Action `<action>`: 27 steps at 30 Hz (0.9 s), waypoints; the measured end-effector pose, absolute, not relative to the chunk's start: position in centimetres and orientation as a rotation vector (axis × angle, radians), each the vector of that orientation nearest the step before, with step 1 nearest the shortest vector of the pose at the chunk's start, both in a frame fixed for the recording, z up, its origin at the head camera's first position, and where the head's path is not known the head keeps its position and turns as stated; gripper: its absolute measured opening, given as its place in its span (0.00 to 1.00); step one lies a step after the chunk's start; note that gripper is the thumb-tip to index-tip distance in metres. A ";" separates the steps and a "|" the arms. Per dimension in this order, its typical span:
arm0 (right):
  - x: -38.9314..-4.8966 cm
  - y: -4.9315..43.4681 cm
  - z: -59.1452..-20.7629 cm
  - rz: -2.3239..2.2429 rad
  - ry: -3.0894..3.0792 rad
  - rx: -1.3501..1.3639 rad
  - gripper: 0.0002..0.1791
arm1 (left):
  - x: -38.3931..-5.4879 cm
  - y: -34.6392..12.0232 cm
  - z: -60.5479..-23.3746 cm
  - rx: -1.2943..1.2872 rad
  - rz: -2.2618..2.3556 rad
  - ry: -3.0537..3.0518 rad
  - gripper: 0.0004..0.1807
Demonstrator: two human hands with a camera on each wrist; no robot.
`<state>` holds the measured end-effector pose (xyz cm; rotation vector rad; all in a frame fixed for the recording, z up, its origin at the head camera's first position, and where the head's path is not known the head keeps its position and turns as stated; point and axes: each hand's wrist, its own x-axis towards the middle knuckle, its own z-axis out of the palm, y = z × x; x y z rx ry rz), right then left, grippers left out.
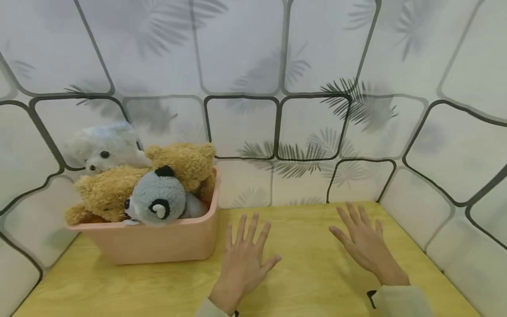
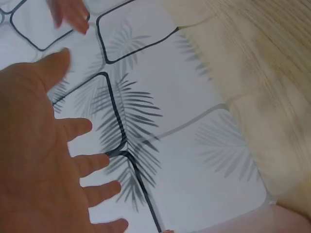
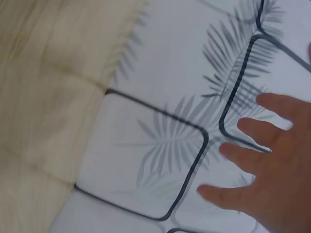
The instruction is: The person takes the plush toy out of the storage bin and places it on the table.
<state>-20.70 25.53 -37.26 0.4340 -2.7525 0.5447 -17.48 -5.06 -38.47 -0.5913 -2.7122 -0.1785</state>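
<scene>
My left hand (image 1: 244,259) is held over the wooden table (image 1: 301,259), palm down with fingers spread and holding nothing. To its left stands a pink bin (image 1: 158,244) heaped with stuffed toys. Among them are a grey plush toy (image 1: 160,198) with black ear and eye marks, a tan plush (image 1: 112,191) lying in front, another tan plush (image 1: 184,163) behind, and a white plush (image 1: 104,147) at the back. Over the table's right side, my right hand (image 1: 366,246) also has its fingers spread and nothing in them. Both wrist views show straight, separate fingers.
A patterned wall covering (image 1: 241,127) with dark outlines and leaf prints rises along the table's back edge. Side panels (image 1: 467,176) of the same print flank the table. The bin sits against the back left.
</scene>
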 end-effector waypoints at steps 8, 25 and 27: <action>-21.5 23.1 -36.0 0.851 -2.394 0.485 0.15 | -15.9 -7.7 -37.7 -0.780 0.064 -2.503 0.28; -22.2 19.1 -35.2 1.188 -2.332 0.596 0.08 | -15.1 -16.0 -38.3 -0.769 -0.040 -2.129 0.32; -22.3 18.7 -35.1 1.234 -2.315 0.610 0.08 | -15.1 -17.0 -38.4 -0.756 -0.053 -2.105 0.31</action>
